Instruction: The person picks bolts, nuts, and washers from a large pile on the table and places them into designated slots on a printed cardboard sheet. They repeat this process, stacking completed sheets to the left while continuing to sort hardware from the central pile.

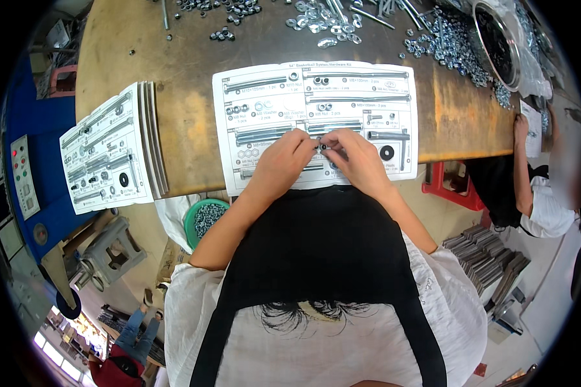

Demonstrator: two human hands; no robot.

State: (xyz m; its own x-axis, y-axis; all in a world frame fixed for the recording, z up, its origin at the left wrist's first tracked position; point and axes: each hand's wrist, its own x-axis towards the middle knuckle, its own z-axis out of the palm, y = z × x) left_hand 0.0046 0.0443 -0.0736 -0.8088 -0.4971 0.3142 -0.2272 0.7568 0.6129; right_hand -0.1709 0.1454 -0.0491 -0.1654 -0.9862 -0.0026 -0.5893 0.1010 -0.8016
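A white card [265, 90] lies in front of me on the table, covered with rows of long bolts, nuts, washers and a black ring; I cannot tell which are real and which are printed. Over its lower half, my left hand [283, 164] and my right hand [355, 160] meet with fingertips pinched together. Between them sit small dark-centred nuts [321, 148], partly hidden by the fingers. Both wrists rest near the card's front edge. To the left stands a stack of similar cards [103, 155], tilted over the table edge.
Loose nuts [239, 9], washers [323, 19] and bolts [374, 18] lie along the far side. A heap of nuts [442, 48] surrounds a metal bowl [496, 45] at far right. Below the table are a green tub [190, 226] and a red stool [452, 187]. Another person [545, 193] works at right.
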